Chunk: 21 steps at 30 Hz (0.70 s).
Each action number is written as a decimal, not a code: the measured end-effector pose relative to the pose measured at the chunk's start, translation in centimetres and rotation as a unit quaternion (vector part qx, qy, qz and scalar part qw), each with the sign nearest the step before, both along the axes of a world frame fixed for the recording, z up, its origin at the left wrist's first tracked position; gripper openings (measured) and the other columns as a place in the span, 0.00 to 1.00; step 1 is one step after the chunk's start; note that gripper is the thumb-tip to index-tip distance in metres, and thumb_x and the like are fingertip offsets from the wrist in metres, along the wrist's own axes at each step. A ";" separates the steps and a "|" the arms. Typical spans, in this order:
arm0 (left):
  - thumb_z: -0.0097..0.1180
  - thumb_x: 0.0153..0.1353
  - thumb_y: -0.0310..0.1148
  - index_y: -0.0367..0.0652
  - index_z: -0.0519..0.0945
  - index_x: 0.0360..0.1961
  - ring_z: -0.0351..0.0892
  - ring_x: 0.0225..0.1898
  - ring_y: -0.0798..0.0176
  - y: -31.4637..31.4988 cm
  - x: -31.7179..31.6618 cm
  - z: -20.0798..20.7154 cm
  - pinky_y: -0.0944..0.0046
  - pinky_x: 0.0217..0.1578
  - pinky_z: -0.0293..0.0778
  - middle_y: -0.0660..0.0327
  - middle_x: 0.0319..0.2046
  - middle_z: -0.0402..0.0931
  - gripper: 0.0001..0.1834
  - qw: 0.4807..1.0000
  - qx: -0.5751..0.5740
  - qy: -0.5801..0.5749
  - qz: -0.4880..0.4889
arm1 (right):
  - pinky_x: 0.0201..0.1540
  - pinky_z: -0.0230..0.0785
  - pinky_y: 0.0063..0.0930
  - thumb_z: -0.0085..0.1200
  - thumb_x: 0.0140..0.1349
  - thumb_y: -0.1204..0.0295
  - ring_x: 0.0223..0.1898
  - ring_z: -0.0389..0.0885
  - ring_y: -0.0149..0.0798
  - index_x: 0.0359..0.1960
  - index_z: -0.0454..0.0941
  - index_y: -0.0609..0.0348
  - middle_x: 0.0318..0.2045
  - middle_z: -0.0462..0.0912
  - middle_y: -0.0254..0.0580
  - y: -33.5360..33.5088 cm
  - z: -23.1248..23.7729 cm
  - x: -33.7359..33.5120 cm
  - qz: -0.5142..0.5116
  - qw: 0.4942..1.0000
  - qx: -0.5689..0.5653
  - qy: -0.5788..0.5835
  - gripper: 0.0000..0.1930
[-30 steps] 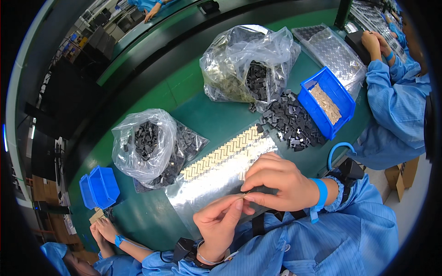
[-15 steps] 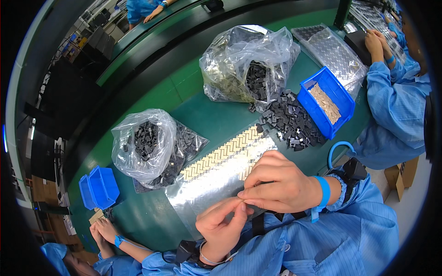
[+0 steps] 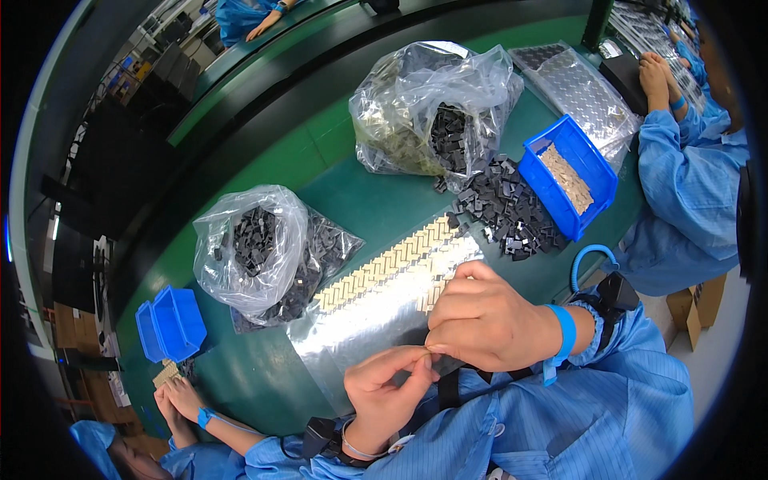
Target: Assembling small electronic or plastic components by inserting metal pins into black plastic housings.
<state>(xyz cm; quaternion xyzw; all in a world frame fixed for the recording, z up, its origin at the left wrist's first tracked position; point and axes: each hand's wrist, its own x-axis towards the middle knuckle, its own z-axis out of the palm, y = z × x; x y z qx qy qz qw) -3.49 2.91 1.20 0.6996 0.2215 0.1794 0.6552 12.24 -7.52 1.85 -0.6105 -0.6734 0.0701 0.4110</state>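
Observation:
My left hand [image 3: 390, 394] and my right hand [image 3: 496, 324] meet fingertip to fingertip at the near edge of the table. Both are closed in a pinch; whatever sits between them is tiny and mostly covered by the fingers. Just beyond lies a shiny, silvery sheet [image 3: 328, 352]. Small beige pieces [image 3: 384, 266] are laid on it in slanted, zigzag rows, and my right hand partly covers the nearer ones. At the sheet's far right end is a loose heap of small black parts [image 3: 512, 210].
A blue bin [image 3: 606, 198] of beige pieces stands by the heap. Clear bags of black parts [image 3: 400, 88] [image 3: 210, 272] stand farther back and left. Blue bins [image 3: 180, 324] are at the left, beside a co-worker's hands [image 3: 180, 398]. Another co-worker [image 3: 688, 176] sits at the right.
My joined fingertips have shifted slightly to the right. The right hand's fingers have curled in more tightly. The sheet, bags and bins stand as before.

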 end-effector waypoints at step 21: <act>0.53 0.55 0.18 0.27 0.78 0.34 0.78 0.26 0.67 0.4 -0.4 -0.7 0.71 0.28 0.77 0.52 0.28 0.79 0.06 0.980 -0.188 -0.057 -0.002 | 0.38 0.55 0.29 0.54 0.51 0.71 0.28 0.71 0.32 0.27 0.77 0.53 0.25 0.72 0.30 0.2 -0.1 -0.2 -0.007 0.999 0.029 0.043 0.03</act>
